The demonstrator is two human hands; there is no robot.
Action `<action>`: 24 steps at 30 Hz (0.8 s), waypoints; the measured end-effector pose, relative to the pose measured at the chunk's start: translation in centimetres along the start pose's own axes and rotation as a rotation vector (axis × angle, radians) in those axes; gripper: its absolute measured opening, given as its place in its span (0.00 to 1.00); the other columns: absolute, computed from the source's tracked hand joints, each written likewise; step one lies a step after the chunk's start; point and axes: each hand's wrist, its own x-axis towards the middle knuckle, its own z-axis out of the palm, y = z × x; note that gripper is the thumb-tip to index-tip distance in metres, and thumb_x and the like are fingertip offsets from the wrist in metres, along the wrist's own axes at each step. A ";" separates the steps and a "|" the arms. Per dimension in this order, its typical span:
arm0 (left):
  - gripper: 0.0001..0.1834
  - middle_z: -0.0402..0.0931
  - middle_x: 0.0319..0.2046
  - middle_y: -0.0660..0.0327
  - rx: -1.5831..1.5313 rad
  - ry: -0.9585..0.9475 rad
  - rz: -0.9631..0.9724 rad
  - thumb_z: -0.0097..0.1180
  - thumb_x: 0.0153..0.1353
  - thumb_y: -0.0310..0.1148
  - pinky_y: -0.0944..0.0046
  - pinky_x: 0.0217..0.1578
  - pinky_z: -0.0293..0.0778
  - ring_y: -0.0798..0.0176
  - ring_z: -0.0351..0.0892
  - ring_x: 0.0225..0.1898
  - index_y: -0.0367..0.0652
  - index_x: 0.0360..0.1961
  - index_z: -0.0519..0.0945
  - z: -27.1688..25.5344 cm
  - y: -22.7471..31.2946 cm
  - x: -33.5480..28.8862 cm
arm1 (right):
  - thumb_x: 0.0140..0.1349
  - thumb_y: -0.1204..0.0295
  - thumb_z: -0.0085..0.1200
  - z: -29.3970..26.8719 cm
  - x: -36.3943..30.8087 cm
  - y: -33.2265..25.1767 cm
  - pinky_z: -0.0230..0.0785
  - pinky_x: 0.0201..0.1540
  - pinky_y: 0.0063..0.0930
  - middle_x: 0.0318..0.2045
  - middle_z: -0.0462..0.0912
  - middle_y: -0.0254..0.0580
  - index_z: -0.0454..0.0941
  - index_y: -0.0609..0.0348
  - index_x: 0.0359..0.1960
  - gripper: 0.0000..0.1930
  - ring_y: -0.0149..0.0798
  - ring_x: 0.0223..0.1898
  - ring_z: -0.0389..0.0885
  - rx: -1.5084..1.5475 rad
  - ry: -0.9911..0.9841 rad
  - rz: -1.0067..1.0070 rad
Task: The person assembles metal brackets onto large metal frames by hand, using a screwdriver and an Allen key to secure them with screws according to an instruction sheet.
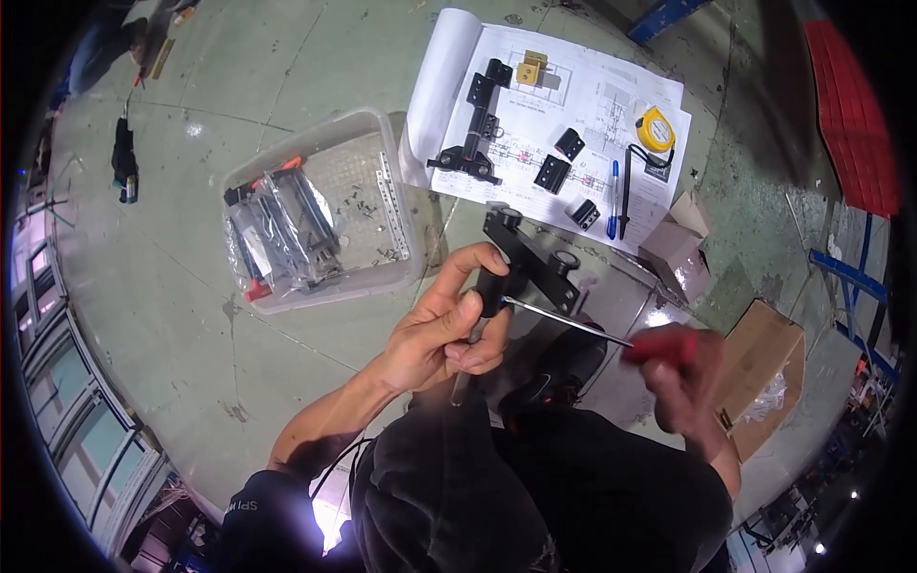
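A black metal bracket assembly (533, 256) with round knobs is held up in front of me. My left hand (444, 325) closes around its short cylindrical part, thumb and fingers wrapped on it. In my right hand (680, 382), blurred by motion, is a screwdriver (573, 323) gripped by its red handle. Its metal shaft points left, with the tip at the side of the cylinder beside my left fingers. A thin rod end (460, 389) shows below my left hand; whether it joins the bracket is hidden.
A clear plastic bin (315, 210) holds bagged parts and loose screws. On a drawing sheet (535, 105) lie a black bracket assembly (478, 124), several small blocks, a yellow tape measure (655, 130) and pens (614, 201). A cardboard box (764, 372) stands at right, near a red mat (850, 115).
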 end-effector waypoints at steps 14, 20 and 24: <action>0.20 0.58 0.17 0.65 0.012 -0.041 0.045 0.40 0.73 0.43 0.72 0.21 0.52 0.73 0.54 0.17 0.49 0.60 0.56 1.1 0.0 -0.2 | 0.58 0.80 0.59 -0.9 -2.5 1.9 0.81 0.38 0.34 0.44 0.78 0.70 0.63 0.70 0.59 0.28 0.50 0.37 0.85 -0.039 0.142 -0.194; 0.19 0.58 0.17 0.64 -0.058 0.011 0.032 0.36 0.74 0.42 0.73 0.20 0.51 0.75 0.49 0.17 0.50 0.61 0.55 1.1 -0.2 -0.5 | 0.60 0.72 0.58 -1.4 0.6 1.7 0.74 0.25 0.27 0.30 0.82 0.55 0.74 0.72 0.48 0.18 0.43 0.24 0.82 -0.628 0.171 -0.757; 0.15 0.58 0.16 0.63 0.034 0.006 0.023 0.32 0.75 0.43 0.75 0.16 0.47 0.77 0.45 0.14 0.56 0.59 0.55 1.3 -0.3 0.3 | 0.63 0.67 0.56 -0.8 -1.1 -0.2 0.64 0.19 0.21 0.21 0.80 0.43 0.78 0.70 0.41 0.15 0.34 0.17 0.75 -0.574 0.003 -0.479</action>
